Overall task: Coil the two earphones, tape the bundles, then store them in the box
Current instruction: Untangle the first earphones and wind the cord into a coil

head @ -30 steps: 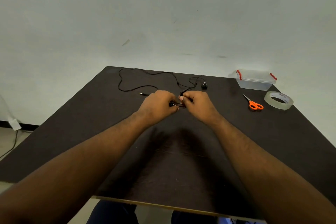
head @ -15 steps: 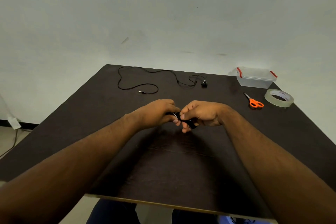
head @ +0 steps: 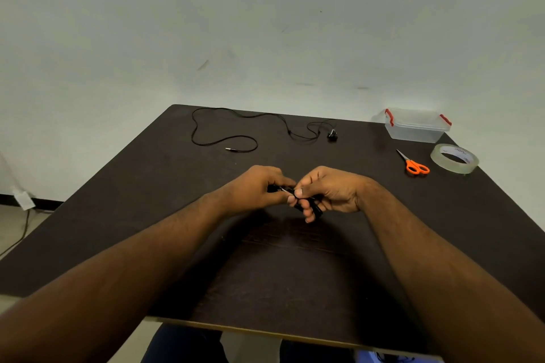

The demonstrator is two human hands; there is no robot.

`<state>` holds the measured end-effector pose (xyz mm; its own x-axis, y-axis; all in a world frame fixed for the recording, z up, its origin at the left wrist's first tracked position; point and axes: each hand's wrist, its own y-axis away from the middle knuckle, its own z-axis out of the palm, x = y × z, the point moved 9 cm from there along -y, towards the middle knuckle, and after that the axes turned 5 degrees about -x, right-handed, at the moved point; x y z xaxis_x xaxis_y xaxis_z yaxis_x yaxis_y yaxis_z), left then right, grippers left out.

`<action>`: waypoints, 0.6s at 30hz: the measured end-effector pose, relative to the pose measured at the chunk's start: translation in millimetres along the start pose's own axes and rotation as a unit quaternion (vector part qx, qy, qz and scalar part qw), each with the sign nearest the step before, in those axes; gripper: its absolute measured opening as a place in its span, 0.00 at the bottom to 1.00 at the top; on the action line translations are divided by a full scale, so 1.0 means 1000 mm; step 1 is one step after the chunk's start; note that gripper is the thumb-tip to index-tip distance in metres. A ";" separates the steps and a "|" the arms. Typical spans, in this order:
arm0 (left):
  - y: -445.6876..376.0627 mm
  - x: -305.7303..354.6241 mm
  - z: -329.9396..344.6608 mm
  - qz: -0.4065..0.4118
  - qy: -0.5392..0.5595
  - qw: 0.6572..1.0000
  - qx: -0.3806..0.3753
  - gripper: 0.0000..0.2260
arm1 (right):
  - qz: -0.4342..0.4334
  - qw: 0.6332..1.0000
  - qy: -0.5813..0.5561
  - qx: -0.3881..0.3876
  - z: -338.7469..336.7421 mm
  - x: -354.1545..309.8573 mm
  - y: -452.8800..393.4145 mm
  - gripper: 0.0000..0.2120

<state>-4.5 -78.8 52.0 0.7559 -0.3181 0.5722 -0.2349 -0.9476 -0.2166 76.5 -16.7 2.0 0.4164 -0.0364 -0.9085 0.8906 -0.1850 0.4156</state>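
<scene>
A small coiled black earphone bundle is held between both hands above the middle of the dark table. My left hand pinches its left end, where a silver plug tip shows. My right hand curls its fingers round the bundle, which is mostly hidden. A second black earphone lies uncoiled at the table's far side. The clear box with red clips stands at the far right corner, and a roll of clear tape lies beside it.
Orange-handled scissors lie left of the tape roll. The table's near edge is close to my body. A pale wall rises behind the table, and a cable runs on the floor at the left.
Both hands drew the coiled earphone toward me, away from the loose earphone. Over the last half second they hardly moved.
</scene>
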 end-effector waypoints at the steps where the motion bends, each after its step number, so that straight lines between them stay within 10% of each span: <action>1: 0.000 -0.001 0.003 -0.001 -0.002 1.000 -0.005 0.11 | 0.008 1.000 0.007 -0.001 0.001 0.001 0.000 0.08; 18: -0.002 -0.007 -0.003 -0.017 -0.065 0.996 0.066 0.07 | -0.184 0.954 -0.075 0.226 -0.021 -0.008 0.005 0.03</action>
<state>-11.5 -75.3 51.0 0.8373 -0.2705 0.4752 -0.1314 -0.9431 -0.3053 80.9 3.1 12.4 0.0307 -0.0208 -0.9993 0.7874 -0.6154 0.0370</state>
